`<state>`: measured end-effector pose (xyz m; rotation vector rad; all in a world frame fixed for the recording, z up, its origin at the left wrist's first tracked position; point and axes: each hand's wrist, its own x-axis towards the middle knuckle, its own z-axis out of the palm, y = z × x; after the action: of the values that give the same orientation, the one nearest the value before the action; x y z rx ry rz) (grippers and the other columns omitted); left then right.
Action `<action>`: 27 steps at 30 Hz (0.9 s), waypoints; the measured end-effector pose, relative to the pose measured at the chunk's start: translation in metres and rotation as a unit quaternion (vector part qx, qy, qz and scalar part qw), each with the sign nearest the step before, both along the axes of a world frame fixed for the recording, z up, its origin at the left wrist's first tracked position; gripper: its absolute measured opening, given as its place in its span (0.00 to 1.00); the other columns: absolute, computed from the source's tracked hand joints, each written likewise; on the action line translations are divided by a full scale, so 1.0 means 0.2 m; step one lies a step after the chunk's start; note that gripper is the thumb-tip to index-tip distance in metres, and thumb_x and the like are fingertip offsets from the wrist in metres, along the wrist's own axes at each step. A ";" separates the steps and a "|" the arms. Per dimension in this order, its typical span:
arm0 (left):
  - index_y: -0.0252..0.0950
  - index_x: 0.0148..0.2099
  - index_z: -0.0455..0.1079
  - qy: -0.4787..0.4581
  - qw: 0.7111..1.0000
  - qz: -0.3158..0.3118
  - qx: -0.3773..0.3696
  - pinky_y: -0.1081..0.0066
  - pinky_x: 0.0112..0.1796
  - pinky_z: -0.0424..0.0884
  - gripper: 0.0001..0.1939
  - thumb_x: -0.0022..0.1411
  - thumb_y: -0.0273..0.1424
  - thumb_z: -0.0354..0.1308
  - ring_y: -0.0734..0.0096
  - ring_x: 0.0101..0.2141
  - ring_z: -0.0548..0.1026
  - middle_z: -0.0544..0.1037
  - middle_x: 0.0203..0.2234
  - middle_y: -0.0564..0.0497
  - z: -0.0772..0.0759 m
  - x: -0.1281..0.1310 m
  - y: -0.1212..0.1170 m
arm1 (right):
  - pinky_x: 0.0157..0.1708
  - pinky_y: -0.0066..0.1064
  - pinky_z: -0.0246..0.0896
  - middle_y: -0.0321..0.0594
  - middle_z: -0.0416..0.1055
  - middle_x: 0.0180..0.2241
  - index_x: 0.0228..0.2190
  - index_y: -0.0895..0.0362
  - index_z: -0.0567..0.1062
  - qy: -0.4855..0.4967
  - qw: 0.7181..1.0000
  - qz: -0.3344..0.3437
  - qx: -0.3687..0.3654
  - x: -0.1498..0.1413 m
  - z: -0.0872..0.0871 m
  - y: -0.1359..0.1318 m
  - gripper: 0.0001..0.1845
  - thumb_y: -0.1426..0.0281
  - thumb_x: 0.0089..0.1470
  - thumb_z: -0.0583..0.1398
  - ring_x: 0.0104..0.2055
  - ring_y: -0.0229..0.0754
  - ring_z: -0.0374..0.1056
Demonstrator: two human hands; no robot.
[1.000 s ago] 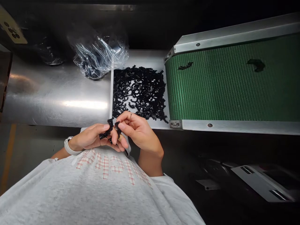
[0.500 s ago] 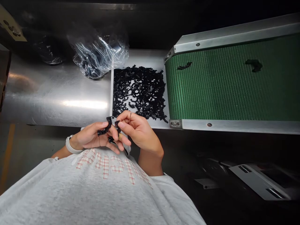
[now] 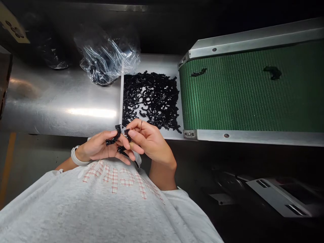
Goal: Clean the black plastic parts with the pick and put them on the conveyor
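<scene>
The left hand (image 3: 101,146) pinched a curved black part (image 3: 116,135) under its thumb, and the right hand (image 3: 149,138) pinched a second black piece (image 3: 127,132) between thumb and forefinger — partly hidden by fingers. Both were held before the grey shirt (image 3: 106,209), near the heap of black parts (image 3: 162,101). They looked light and stiff, likely plastic, perhaps a little slick; the narrow ends seemed likeliest to snap — the curve's middle offered the safer grip.
</scene>
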<state>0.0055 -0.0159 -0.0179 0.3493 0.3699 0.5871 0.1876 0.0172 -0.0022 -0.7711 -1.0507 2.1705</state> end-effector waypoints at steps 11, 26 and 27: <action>0.33 0.37 0.77 0.015 0.999 0.026 0.012 0.59 0.45 0.75 0.19 0.68 0.45 0.57 0.60 0.38 0.82 0.85 0.41 0.40 0.00 0.00 -0.01 | 0.17 0.23 0.70 0.20 0.60 0.14 0.32 0.54 0.66 0.023 0.999 0.019 -0.019 0.00 0.01 0.00 0.17 0.57 0.60 0.65 0.14 0.29 0.62; 0.33 0.40 0.77 -0.005 0.999 0.035 0.006 0.60 0.46 0.75 0.17 0.70 0.41 0.54 0.61 0.41 0.82 0.85 0.43 0.41 -0.02 -0.01 -0.01 | 0.16 0.23 0.68 0.24 0.66 0.16 0.31 0.53 0.68 -0.037 0.999 0.002 0.031 0.00 -0.02 0.01 0.20 0.51 0.56 0.66 0.17 0.33 0.70; 0.33 0.40 0.77 -0.010 0.999 0.033 0.006 0.61 0.45 0.76 0.17 0.70 0.41 0.55 0.62 0.40 0.82 0.85 0.42 0.41 -0.02 -0.01 -0.01 | 0.16 0.23 0.68 0.24 0.67 0.16 0.31 0.53 0.68 -0.038 0.999 0.002 0.030 0.00 -0.02 0.01 0.20 0.51 0.56 0.66 0.17 0.33 0.70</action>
<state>0.0038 -0.0185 -0.0213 0.3445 0.3603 0.6578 0.1867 0.0192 -0.0056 -0.8303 -1.1510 2.1170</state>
